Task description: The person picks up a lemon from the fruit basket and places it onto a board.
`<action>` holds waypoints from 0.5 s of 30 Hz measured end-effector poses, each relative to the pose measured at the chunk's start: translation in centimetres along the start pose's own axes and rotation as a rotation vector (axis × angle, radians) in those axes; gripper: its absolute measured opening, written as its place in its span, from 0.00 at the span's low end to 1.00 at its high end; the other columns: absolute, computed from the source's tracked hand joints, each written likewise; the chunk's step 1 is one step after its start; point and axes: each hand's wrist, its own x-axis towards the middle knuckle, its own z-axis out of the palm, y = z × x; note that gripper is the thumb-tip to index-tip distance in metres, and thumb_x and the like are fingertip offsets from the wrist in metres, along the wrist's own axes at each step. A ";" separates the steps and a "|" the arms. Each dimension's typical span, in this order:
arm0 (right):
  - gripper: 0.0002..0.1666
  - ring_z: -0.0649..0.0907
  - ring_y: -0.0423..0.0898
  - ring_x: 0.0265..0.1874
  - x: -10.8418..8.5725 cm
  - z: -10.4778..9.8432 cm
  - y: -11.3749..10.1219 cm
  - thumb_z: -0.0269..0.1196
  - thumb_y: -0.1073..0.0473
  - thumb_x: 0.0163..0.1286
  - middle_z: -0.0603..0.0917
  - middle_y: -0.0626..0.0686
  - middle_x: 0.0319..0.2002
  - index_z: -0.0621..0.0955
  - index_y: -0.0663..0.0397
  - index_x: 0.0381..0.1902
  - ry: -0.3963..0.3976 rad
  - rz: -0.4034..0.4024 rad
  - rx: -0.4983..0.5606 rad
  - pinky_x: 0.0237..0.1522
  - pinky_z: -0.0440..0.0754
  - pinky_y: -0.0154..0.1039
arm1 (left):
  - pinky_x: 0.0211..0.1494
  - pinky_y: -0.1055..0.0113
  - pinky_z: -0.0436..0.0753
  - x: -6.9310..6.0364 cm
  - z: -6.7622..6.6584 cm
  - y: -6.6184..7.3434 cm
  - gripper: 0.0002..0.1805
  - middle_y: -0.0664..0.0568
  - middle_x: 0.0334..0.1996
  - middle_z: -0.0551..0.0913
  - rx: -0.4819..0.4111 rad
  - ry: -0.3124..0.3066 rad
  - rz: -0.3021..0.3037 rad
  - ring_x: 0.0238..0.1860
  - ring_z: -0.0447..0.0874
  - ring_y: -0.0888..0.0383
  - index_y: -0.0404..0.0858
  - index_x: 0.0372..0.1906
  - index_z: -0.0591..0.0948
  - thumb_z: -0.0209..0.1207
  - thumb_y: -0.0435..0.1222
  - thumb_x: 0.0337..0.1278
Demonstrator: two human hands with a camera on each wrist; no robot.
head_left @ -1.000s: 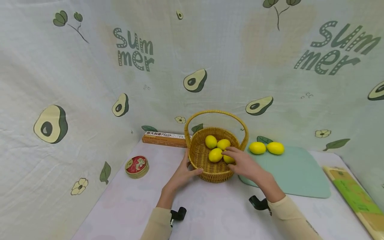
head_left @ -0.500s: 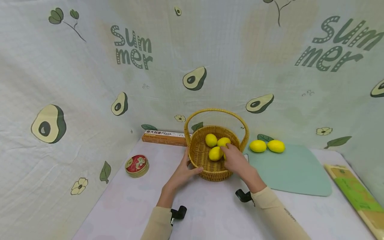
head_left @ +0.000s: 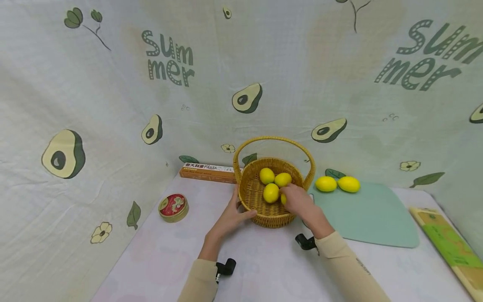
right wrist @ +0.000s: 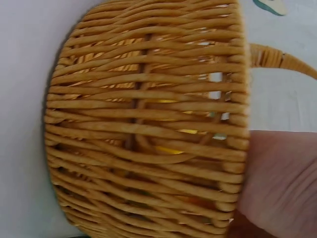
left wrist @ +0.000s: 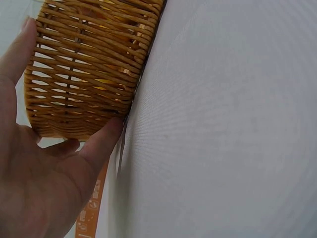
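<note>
White table (head_left: 260,264) with a round golden-brown wicker basket (head_left: 273,222) sitting on it. Left hand (head_left: 231,217) has the basket's side gripped, right hand (head_left: 299,203) is inside, fingers curled round an oval yellow lemon (head_left: 283,199), three other lemons (head_left: 271,193) nearby.

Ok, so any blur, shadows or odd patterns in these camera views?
Head view: soft, even light; left wrist view: faint ripples across the white tabletop, shadow beside the basket; right wrist view: backdrop looks softer than the weave.

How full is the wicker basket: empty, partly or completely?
Partly full: the wicker basket holds four visible lemons, and bare woven floor shows beside them.
</note>
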 end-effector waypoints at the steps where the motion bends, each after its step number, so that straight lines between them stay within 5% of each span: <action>1: 0.18 0.81 0.53 0.42 0.0 -0.1 0.0 0.62 0.71 0.64 0.85 0.61 0.48 0.83 0.65 0.53 -0.009 -0.003 -0.001 0.48 0.82 0.51 | 0.77 0.38 0.56 0.0 0.0 0.0 0.61 0.61 0.81 0.41 0.002 0.000 -0.001 0.79 0.52 0.45 0.72 0.76 0.34 0.70 0.44 0.56; 9: 0.31 0.79 0.56 0.56 0.0 0.0 -0.3 0.72 0.59 0.60 0.82 0.58 0.59 0.80 0.54 0.62 -0.128 0.032 0.067 0.54 0.80 0.55 | 0.77 0.38 0.55 0.0 0.0 -0.2 0.61 0.63 0.81 0.41 -0.004 0.002 -0.011 0.79 0.53 0.46 0.74 0.75 0.34 0.71 0.46 0.55; 15: 0.31 0.77 0.58 0.59 0.2 0.3 -0.1 0.74 0.56 0.59 0.80 0.58 0.60 0.80 0.55 0.61 -0.123 0.015 0.096 0.59 0.77 0.58 | 0.78 0.38 0.53 0.0 0.0 0.0 0.61 0.66 0.80 0.42 -0.002 0.001 -0.017 0.79 0.52 0.48 0.75 0.75 0.35 0.70 0.46 0.55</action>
